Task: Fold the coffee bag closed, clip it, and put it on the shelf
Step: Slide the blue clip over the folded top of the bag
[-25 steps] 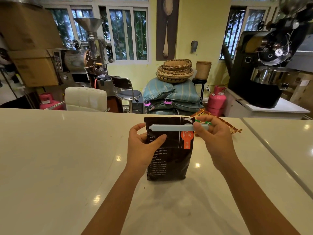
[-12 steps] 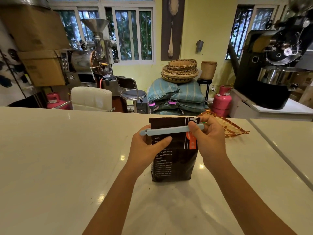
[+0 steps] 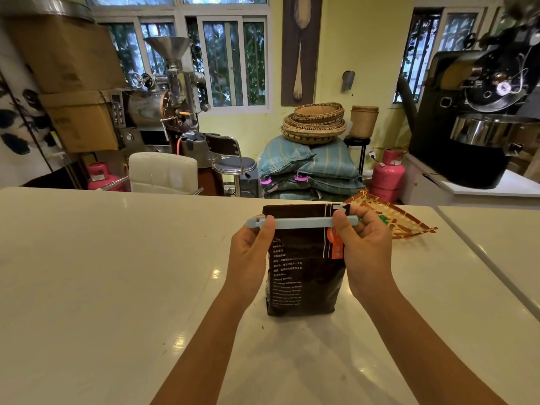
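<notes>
A dark brown coffee bag (image 3: pixel 304 276) with white text and an orange label stands upright on the white counter (image 3: pixel 102 273). Its top is folded over. A long pale blue clip (image 3: pixel 304 223) lies level across the bag just below the fold. My left hand (image 3: pixel 251 252) pinches the clip's left end, thumb on the front. My right hand (image 3: pixel 365 244) pinches the clip's right end at the bag's right edge. Whether the clip is latched cannot be told.
A woven orange and white tray (image 3: pixel 400 220) lies on the counter right behind my right hand. A seam (image 3: pixel 482 258) splits the counter on the right. Beyond the counter are a white chair (image 3: pixel 163 171), stacked sacks (image 3: pixel 309 168), baskets and roasting machines.
The clip has slid left across the bag and levelled out. My left hand rose from the bag's side to pinch the clip's left end. The camera moved closer.
</notes>
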